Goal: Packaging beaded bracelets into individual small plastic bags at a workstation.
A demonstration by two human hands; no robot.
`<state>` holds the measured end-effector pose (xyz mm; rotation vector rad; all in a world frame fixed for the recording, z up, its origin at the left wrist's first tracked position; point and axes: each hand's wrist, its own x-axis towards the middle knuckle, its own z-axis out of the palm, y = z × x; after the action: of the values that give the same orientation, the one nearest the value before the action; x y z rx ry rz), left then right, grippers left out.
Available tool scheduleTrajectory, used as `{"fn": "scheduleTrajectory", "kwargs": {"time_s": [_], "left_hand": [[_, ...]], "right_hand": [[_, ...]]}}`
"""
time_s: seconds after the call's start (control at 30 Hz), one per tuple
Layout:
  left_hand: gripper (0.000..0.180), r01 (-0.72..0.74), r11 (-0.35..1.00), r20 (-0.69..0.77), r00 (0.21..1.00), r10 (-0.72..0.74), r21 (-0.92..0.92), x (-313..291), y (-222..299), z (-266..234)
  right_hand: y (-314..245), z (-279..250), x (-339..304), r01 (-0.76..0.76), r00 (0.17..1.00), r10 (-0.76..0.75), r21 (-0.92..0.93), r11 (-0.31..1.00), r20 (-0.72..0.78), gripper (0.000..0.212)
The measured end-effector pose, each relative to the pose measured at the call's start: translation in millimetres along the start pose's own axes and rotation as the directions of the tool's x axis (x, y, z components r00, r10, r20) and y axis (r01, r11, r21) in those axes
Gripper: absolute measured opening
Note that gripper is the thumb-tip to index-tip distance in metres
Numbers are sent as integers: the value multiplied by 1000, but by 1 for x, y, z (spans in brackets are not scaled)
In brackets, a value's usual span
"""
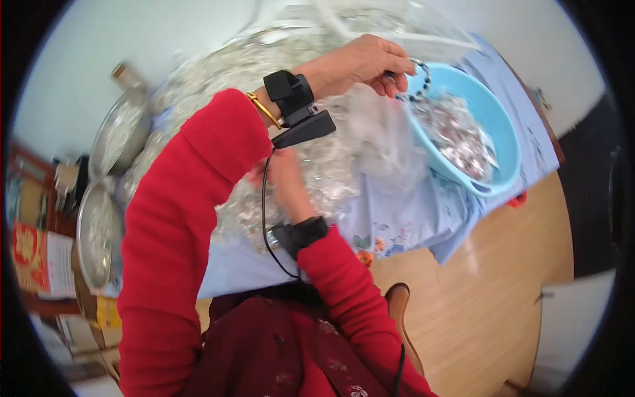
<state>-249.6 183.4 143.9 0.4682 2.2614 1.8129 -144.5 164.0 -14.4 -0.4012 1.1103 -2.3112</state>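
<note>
one string of dark beads [427,79], head view: looped, hanging from the fingertips of the left hand [370,63], at the left rim of a light blue basin [508,149]; touching the rim or apart from it, cannot tell. left grip: thumb and fingers together, clamped on the beads, with arm stretched across to the far right. right hand [284,177]: nearer and further left, at a wide pile of clear, shiny packets [245,56]; fingers partly hidden, state of grip and anything in it, cannot tell. on the left wrist: one black device [305,129] with a cable, one gold bracelet [262,109]. on the right wrist: one black strap [305,233]. inside the basin: a heap of silvery packets [456,135]. between pile and basin: thin clear plastic [390,135]. beneath: one light blue flowered cloth [413,218]. at the far edge: one clear plastic bin [436,41]. to the left: two metal bowls [84,228], both with shiny contents. to the near right: pale wooden floor [469,298].
</note>
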Motion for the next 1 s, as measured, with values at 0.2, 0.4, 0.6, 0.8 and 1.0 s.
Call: {"fn": "scheduleTrajectory", "kwargs": {"time_s": [0.2,0.4,0.6,0.8,1.0], "left_hand": [[16,210,971,-176,966,-188,118,-125,-15,-60],[18,245,969,-465,855,-231,-31,-234,-80,-95],[17,122,992,-728,677,-114,-41,-353,-67,-99],[19,84,959,-945,215,247,270,-574,-16,-140],[22,752,659,-947,-224,230,-17,-778,-102,-166]], "right_hand": [[-17,-15,7,-62,991,-12,524,850,136,45],[-4,22,-16,-174,945,150,58,983,292,30],[7,15,-15,-168,953,228,-277,946,201,21],[7,18,-19,-150,980,173,-210,966,96,20],[12,15,-12,-115,979,145,-201,973,144,21]]}}
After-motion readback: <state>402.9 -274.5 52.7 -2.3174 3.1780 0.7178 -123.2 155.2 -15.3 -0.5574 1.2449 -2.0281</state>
